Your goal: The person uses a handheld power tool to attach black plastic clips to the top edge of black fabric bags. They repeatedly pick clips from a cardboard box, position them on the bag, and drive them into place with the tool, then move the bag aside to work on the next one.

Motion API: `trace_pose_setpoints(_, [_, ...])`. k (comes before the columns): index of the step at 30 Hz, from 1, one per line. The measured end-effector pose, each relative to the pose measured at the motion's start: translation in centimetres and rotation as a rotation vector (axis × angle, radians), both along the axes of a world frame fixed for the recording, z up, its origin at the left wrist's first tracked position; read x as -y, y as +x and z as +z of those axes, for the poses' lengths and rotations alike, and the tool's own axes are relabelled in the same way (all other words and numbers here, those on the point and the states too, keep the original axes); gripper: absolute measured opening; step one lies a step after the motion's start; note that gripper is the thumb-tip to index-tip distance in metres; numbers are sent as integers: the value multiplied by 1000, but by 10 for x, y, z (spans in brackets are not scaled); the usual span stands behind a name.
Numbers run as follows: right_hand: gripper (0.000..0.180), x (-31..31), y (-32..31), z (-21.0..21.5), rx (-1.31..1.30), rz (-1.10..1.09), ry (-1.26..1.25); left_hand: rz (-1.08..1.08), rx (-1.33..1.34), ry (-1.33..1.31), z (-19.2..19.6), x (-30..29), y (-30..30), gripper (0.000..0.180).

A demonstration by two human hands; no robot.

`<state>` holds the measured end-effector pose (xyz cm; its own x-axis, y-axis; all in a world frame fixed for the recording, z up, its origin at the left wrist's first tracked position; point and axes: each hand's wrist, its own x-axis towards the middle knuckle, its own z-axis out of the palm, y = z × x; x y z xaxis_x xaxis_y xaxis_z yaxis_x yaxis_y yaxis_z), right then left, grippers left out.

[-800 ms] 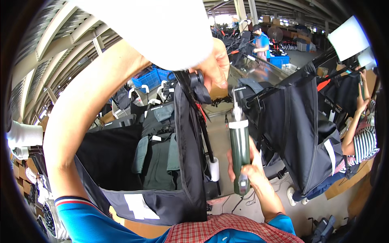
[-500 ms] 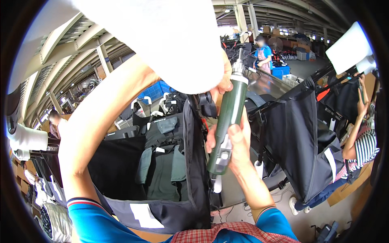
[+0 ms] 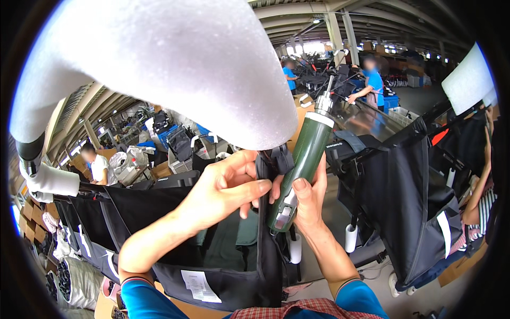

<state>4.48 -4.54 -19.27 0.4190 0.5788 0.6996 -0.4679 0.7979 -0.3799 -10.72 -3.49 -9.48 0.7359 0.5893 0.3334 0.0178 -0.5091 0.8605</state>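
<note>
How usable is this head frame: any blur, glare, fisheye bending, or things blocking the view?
Head view: strong fisheye, with a black rim and roof beams bending near the edge; the white foam pad sits close, soft and bright, blocking the upper left; the left hand, right hand and green power screwdriver are sharp; the far hall is hazy, with daylight blown out.

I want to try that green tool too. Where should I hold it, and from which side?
Grip the green screwdriver round its thick round middle, coming from its right side, as the right hand does. The body is fat and smooth there; the thin metal tip points up, and the left hand pinches the black strap on the other side.
</note>
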Motion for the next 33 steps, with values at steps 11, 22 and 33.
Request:
trace_pose_setpoints(11, [82, -1, 1, 0, 17, 37, 32, -62, 393, -76, -16, -24, 15, 12])
trace_pose_setpoints(22, [114, -7, -11, -24, -63, 38, 97, -288, 192, -148, -5, -40, 18, 41])
trace_pose_setpoints(33, [108, -12, -21, -34, 194, -365, -31, -52, 398, 103, -37, -8, 27, 48])
